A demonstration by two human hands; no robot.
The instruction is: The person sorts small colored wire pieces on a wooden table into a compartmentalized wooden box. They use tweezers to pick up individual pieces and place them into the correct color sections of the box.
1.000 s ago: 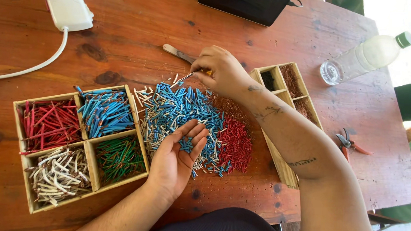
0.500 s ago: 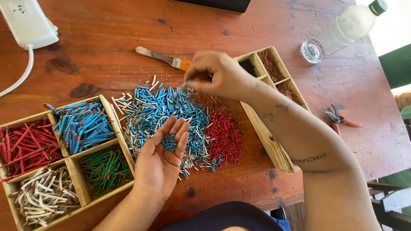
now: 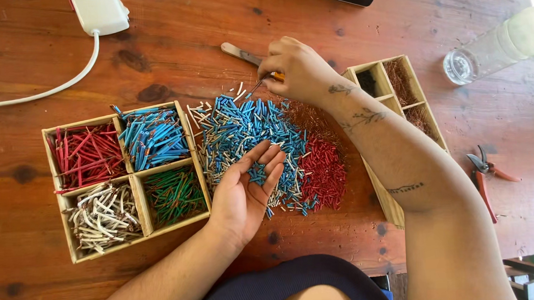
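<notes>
The left hand [image 3: 245, 193] has turned palm-up, now cupping a few blue pieces [image 3: 257, 173]

Bare table [image 3: 213, 26] beyond wire pile [image 3: 260, 138]; sorting tray [image 3: 130, 180] blocks left.

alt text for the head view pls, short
A person's left hand lies palm up holding blue wire bits over a loose wire pile, while the right hand pinches a thin piece above it. A four-part wooden tray of sorted wires sits left.
</notes>
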